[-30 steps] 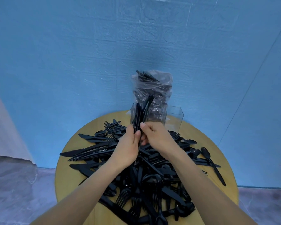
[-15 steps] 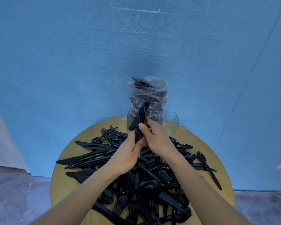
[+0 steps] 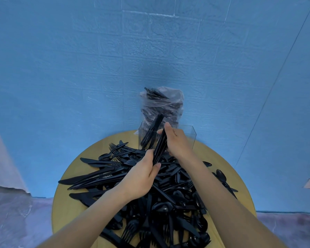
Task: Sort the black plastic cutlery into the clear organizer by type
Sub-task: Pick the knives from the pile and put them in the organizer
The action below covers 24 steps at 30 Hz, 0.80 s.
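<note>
My left hand (image 3: 141,178) and my right hand (image 3: 177,142) both grip one tight bundle of black cutlery (image 3: 159,147). The left pinches its lower end and the right holds its upper part. The bundle slants up toward the clear organizer (image 3: 191,133) at the table's far edge and sits just in front of it. Several black pieces (image 3: 153,129) lean in the organizer's left compartment. A large mixed pile of black forks, knives and spoons (image 3: 150,197) covers the table under my forearms. I cannot tell which type is in the bundle.
A round yellow wooden table (image 3: 73,178) carries everything. A clear plastic bag full of black cutlery (image 3: 162,102) stands behind the organizer against the blue wall. Loose spoons (image 3: 221,175) lie near the right rim. A row of knives (image 3: 97,178) points left.
My right hand has slid up the bundle toward the organizer while the left stays at the lower end. The bundle now slants further toward the organizer.
</note>
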Tool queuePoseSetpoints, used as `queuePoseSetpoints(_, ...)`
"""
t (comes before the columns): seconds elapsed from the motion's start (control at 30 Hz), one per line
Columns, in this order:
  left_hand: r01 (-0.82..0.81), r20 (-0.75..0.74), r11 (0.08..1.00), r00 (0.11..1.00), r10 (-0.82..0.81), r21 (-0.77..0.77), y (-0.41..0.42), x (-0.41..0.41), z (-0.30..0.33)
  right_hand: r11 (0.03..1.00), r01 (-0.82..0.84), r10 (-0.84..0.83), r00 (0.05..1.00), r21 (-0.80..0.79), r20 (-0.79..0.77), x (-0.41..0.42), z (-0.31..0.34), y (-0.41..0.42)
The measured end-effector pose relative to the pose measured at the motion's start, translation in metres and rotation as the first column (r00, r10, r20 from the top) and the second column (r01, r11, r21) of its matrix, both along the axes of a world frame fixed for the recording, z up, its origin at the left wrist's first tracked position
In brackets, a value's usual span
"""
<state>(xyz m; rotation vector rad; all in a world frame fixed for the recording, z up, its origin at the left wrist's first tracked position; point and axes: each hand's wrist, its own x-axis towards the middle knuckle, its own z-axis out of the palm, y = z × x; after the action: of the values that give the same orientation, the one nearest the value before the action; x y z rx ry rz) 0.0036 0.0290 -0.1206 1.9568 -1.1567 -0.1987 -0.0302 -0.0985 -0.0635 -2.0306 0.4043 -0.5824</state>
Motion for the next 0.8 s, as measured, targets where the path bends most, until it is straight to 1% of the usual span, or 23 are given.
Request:
queuePoseSetpoints(0.07, -0.016, 0.012, 1.000, 1.000, 0.016, 0.004, -0.001, 0.007, 0.000, 0.992, -0.048, 0.052, 0.998, 0.116, -0.032, 0.001, -0.002, -0.005)
queuePoseSetpoints(0.2, -0.045, 0.106, 0.997, 0.994, 0.039, 0.060, -0.007, 0.017, 0.003, 0.949, -0.028, 0.040, 0.999, 0.314, -0.033, 0.006, -0.001, -0.010)
queuePoseSetpoints(0.27, -0.050, 0.165, 0.996, 0.986, 0.038, 0.074, -0.010, 0.022, 0.007, 0.945, -0.031, 0.031, 1.000, 0.326, 0.005, 0.013, 0.001, -0.014)
queuePoseSetpoints(0.37, -0.081, 0.317, 0.994, 0.947, 0.053, 0.076, -0.020, 0.037, 0.015, 0.929, 0.046, -0.053, 0.999, 0.368, 0.009, 0.029, 0.002, -0.027)
queuePoseSetpoints(0.43, -0.103, 0.397, 0.992, 0.916, 0.064, 0.076, -0.028, 0.050, 0.019, 0.944, 0.089, -0.084, 0.996, 0.318, -0.028, 0.041, 0.004, -0.038)
queuePoseSetpoints(0.47, -0.102, 0.409, 0.992, 0.911, 0.063, 0.075, -0.032, 0.058, 0.020, 0.956, 0.099, -0.093, 0.995, 0.275, -0.037, 0.048, 0.005, -0.044)
queuePoseSetpoints(0.57, -0.093, 0.390, 0.994, 0.918, 0.063, 0.060, -0.046, 0.080, 0.024, 0.974, 0.124, -0.128, 0.992, 0.187, 0.012, 0.066, 0.008, -0.059)
queuePoseSetpoints(0.7, -0.105, 0.330, 0.994, 0.940, 0.090, 0.027, -0.063, 0.109, 0.029, 0.972, 0.142, -0.161, 0.983, 0.188, 0.090, 0.087, 0.006, -0.077)
queuePoseSetpoints(0.8, -0.167, 0.313, 0.985, 0.935, 0.169, -0.031, -0.070, 0.128, 0.029, 0.964, 0.190, -0.218, 0.965, 0.186, 0.147, 0.102, 0.008, -0.094)
